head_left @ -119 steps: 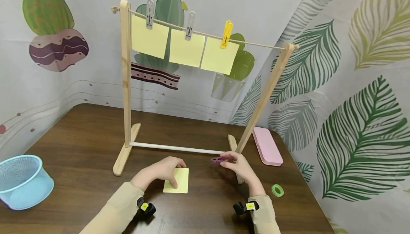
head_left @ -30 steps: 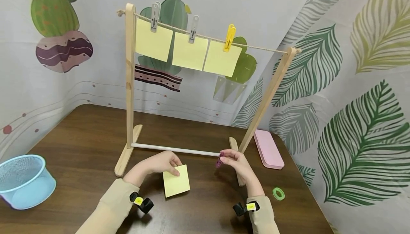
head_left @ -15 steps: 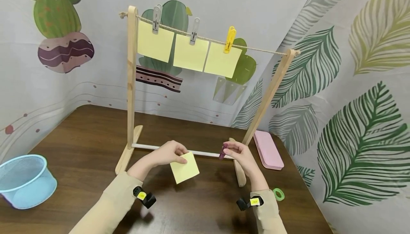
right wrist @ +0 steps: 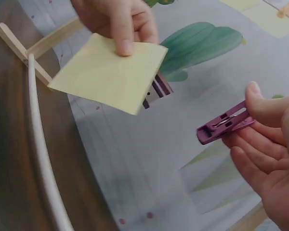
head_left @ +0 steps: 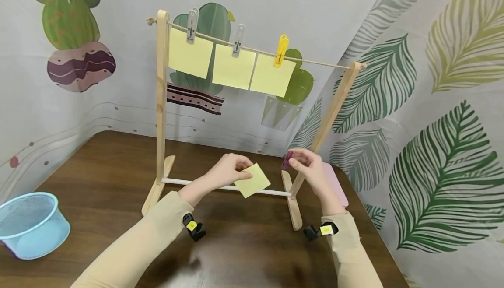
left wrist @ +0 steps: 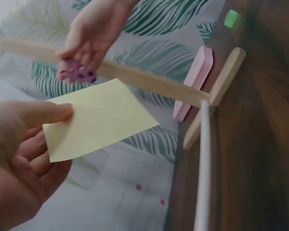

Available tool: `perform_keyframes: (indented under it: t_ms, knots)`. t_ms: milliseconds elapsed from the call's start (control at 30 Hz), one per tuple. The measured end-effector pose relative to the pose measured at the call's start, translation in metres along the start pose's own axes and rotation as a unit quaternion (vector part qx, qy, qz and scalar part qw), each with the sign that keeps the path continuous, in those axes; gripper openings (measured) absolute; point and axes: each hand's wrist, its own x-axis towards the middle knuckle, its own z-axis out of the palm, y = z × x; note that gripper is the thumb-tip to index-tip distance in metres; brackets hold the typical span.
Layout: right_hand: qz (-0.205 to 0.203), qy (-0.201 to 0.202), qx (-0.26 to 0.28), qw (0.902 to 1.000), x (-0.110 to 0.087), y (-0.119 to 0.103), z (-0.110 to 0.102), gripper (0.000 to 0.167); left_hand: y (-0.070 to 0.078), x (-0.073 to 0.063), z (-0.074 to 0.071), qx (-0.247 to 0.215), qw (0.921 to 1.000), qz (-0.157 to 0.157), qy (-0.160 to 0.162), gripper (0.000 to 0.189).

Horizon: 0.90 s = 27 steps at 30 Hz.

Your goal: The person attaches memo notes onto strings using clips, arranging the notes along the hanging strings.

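My left hand [head_left: 228,172] pinches a yellow sticky note [head_left: 253,182] by one edge, thumb on top, held in the air in front of the rack's white bar. To its right, my right hand [head_left: 309,167] grips a purple clothespin [right wrist: 224,125] by its handle end, its nose pointing away from the palm. The clothespin and note are apart. Above both hands, three yellow notes hang side by side from a rope [head_left: 319,62]: the left note [head_left: 189,56] and middle note [head_left: 233,69] under grey clothespins, the right note [head_left: 272,77] under a yellow clothespin [head_left: 281,50].
The wooden rack [head_left: 162,100] stands on the brown table [head_left: 110,183], with a white bar [head_left: 181,182] low between its posts. A blue mesh basket [head_left: 35,231] is at the left. Behind my right wrist lies a pink case [head_left: 334,185]. A green ring [left wrist: 230,19] shows in the left wrist view.
My left hand has picked the note up off the table and carried it up and right. My right hand has risen with the clothespin, turning it more upright.
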Motion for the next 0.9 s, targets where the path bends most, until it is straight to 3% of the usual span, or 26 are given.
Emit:
perform_keyframes:
  t_ms: [233, 433, 600, 900]
  knots:
    - [-0.061, 0.045, -0.085, 0.9935, 0.021, -0.042, -0.016, 0.028, 0.04, 0.025, -0.002, 0.017, 0.9981, 0.057, 0.017, 0.018]
    - [-0.128, 0.092, -0.131, 0.9789, 0.041, -0.079, -0.029, 0.025, 0.072, 0.047, -0.009, 0.016, 0.9917, 0.12, 0.043, 0.017]
    - [-0.181, 0.133, -0.129, 0.9659, 0.056, -0.112, -0.036, 0.023, 0.098, 0.064, -0.015, 0.01, 0.9849, 0.156, 0.076, 0.017]
    - [-0.261, 0.2, -0.089, 0.9401, 0.079, -0.166, -0.047, 0.02, 0.133, 0.087, -0.031, 0.015, 0.9791, 0.17, 0.11, 0.021]
